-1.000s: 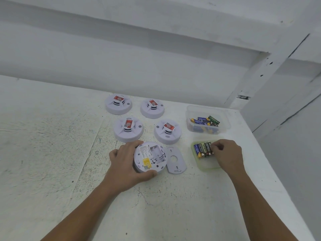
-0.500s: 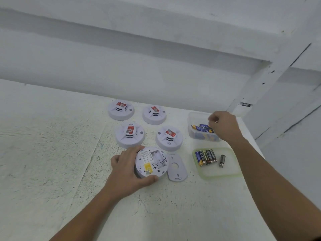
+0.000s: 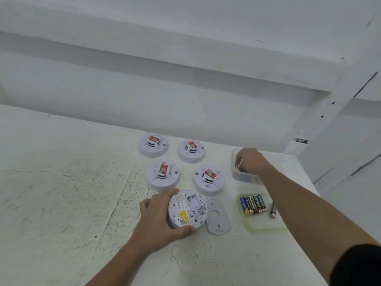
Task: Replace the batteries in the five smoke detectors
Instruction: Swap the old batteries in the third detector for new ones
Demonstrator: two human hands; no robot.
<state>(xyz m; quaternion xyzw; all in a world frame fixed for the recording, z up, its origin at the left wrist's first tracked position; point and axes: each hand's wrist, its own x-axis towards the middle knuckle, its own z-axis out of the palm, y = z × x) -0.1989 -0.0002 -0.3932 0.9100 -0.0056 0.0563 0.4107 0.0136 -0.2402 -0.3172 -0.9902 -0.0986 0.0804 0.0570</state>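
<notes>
Head view: left hand (image 3: 158, 217) clasps opened detector (image 3: 185, 215); right hand (image 3: 252, 161) fingers (image 3: 240, 159) pinch battery (image 3: 238, 166) in tub (image 3: 235, 175). Next: seat in empty bay (image 3: 193, 204), polarity right.

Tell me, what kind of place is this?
Probably a bare workroom or storage corner: a scuffed white table, plain white walls, and smoke detectors laid out beside a tray of batteries.

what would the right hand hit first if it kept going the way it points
Probably the clear tub: the right hand points down into it, toward its left wall. Depth is unclear; batteries inside may come first.
</notes>
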